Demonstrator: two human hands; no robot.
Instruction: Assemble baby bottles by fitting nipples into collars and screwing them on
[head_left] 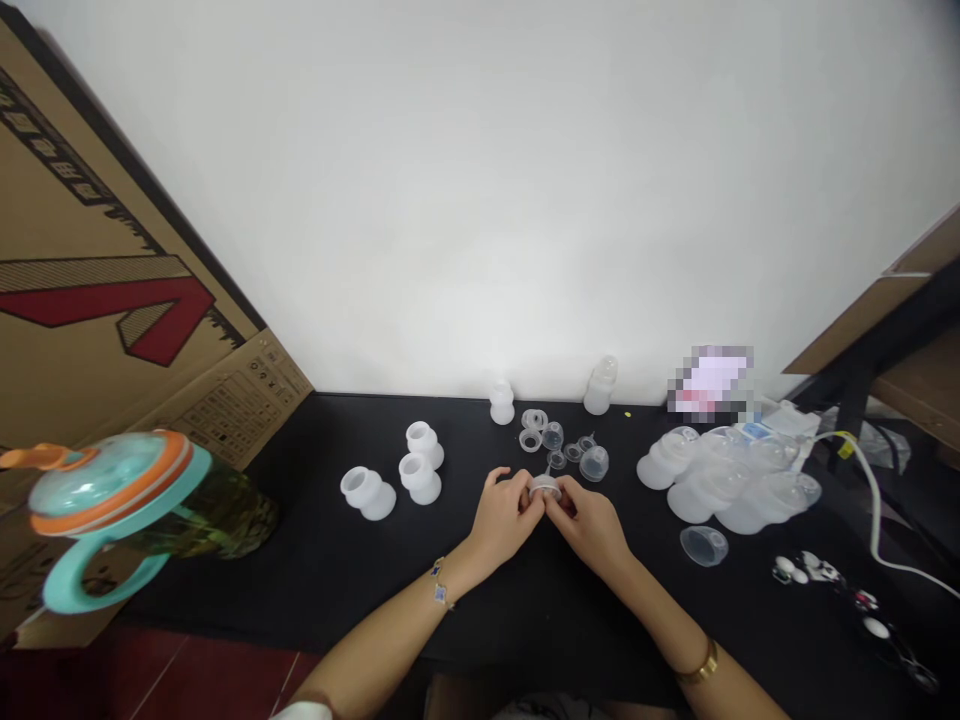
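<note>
Between the fingertips of my left hand (511, 512) and my right hand (589, 520) is a white baby bottle collar (545, 484), with a thin clear tip standing up from its middle. Both hands pinch it from opposite sides, just above the table. Right behind it lie loose clear and white bottle parts: rings (530, 440), small nipple-like pieces (574, 452) and a clear dome cap (594, 463). A white open-necked bottle (502, 403) stands behind them. Nearby, an assembled bottle with a clear cap (601, 386) leans toward the wall.
To the left are three white open bottles (367, 493). A large teal and orange jug (150, 500) stands by a cardboard box (112, 250). On the right lie several capped bottles (724, 480), a loose clear cap (704, 546), a white cable (874, 500) and a dark beaded item (862, 600).
</note>
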